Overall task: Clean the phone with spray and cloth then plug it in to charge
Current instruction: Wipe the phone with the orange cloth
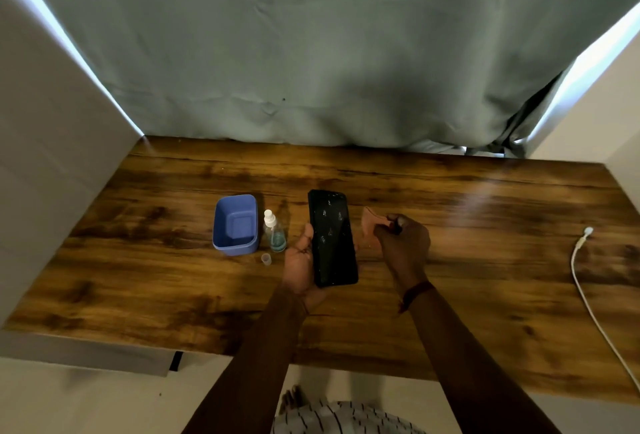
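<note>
A black phone [332, 237] lies screen up in my left hand [299, 260], above the middle of the wooden table [485, 260]; droplets speckle its screen. My right hand [403, 241] is just right of the phone and pinches a small pink cloth [370, 224], which hangs beside the phone without touching it. A clear spray bottle [275, 234] with bluish liquid stands upright left of my left hand, and its small clear cap [266, 258] sits on the table in front of it. A white charging cable [585, 281] lies at the table's right side, plug end pointing away from me.
An open blue plastic box [235, 224] stands left of the spray bottle. A grey-green curtain [311, 52] hangs behind the table's far edge. White walls close in on both sides. The table's near edge runs just below my forearms.
</note>
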